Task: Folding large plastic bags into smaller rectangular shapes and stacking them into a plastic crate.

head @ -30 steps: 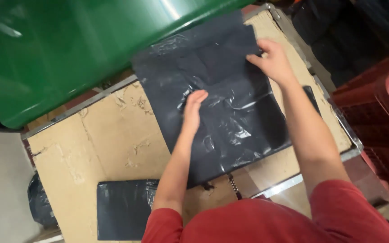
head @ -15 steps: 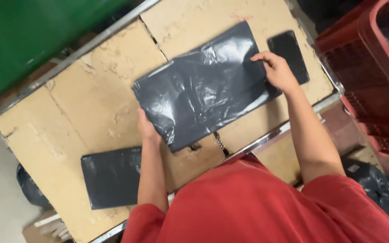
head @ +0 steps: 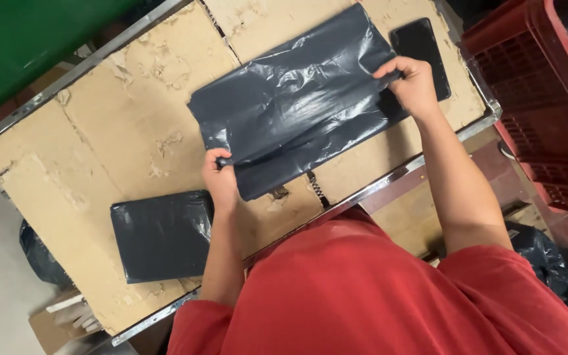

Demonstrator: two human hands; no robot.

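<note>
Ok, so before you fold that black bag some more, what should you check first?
1. Left hand grips the black bag's near edge: ok.
2. Right hand pinches the far end of the same edge: ok.
3. Bag lies flat on the cardboard table top: not ok, it is wrinkled.
4. Phone sits apart from the bag: not ok, the bag's corner touches or covers it.
5. Folded black packet sits clear of the bag: ok.
6. Anything inside the bag: cannot tell.
</note>
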